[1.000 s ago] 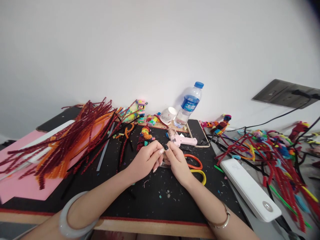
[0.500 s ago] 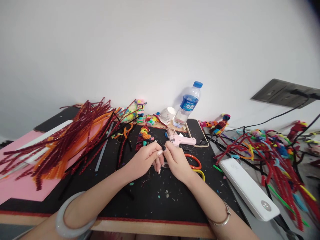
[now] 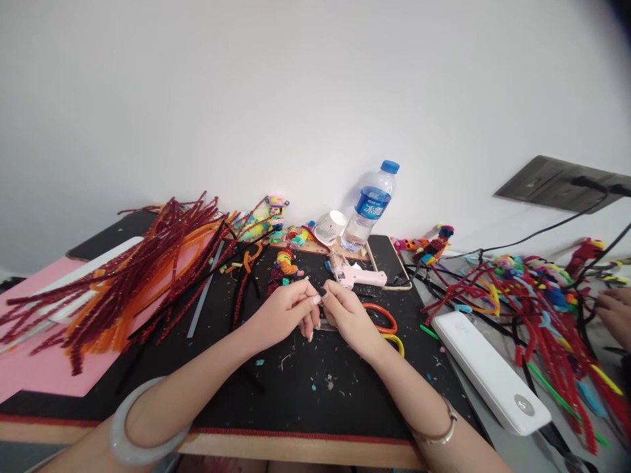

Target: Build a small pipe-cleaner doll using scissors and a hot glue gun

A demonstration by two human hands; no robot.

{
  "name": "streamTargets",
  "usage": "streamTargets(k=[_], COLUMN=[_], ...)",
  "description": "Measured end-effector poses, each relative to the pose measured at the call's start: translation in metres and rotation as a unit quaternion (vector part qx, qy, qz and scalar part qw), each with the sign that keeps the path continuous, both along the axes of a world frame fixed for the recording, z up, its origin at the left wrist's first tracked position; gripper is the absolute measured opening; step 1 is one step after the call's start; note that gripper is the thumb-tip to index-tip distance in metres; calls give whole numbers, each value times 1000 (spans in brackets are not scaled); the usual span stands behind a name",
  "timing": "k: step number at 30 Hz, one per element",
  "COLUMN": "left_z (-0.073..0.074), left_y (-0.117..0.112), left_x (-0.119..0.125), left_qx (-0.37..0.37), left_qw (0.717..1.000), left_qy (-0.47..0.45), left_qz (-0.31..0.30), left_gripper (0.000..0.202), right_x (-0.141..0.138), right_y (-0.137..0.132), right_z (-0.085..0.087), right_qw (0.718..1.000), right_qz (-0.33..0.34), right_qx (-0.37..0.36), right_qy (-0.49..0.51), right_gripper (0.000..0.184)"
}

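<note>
My left hand (image 3: 283,315) and my right hand (image 3: 349,316) meet over the black mat (image 3: 305,387), fingertips pinched together on a small piece too tiny to name. Both hands are closed. A pink glue gun (image 3: 355,276) lies just beyond them, and orange and yellow rings (image 3: 387,326) lie under my right hand's far side. A small pipe-cleaner figure (image 3: 283,268) stands just behind my left hand.
A pile of dark red and orange pipe cleaners (image 3: 133,276) covers the left. A water bottle (image 3: 369,207), a paper cup (image 3: 330,227) and a phone (image 3: 389,261) sit at the back. A white power bank (image 3: 493,371), tangled pipe cleaners (image 3: 537,309) and another person's hand (image 3: 615,312) are at right.
My hands stay pinched together in nearly the same place. Another person's hand has come into view at the right edge.
</note>
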State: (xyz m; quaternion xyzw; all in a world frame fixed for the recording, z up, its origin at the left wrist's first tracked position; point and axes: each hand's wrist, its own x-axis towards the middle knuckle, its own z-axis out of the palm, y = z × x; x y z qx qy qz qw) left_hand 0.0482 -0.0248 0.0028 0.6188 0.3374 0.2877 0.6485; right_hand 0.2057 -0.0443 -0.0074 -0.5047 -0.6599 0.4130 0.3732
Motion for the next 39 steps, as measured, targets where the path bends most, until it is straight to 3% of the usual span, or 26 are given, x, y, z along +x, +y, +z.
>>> streamTargets(k=[5,12,20,25,32,39], left_z=[-1,-2,-6,-9,-9,-18], left_y=[0,-3,-3,-1,0,3], left_x=[-1,1,-4,-4,-2,-1], left_qx=[9,-12,-50,-56,-12,-15], left_qw=[1000,999,994,993,997,998], left_qy=[-11,-44,-86,-100,-77,-54], left_qz=[-3,-7,-36,-39,1,9], left_gripper=[18,17,5,9,17,21], right_x=[0,-2,5,4,4,3], right_y=[-1,-3,-1,-2,-2,-4], right_z=[0,3,0,2,0,1], right_qw=[1000,985,954,933,966,961], right_qz=[5,-16,-1,-5,-28,-16], right_qx=[21,139,210,211,171,150], right_qy=[2,-103,-214,-290,-194,-233], right_gripper=[29,27,24,22,22,14])
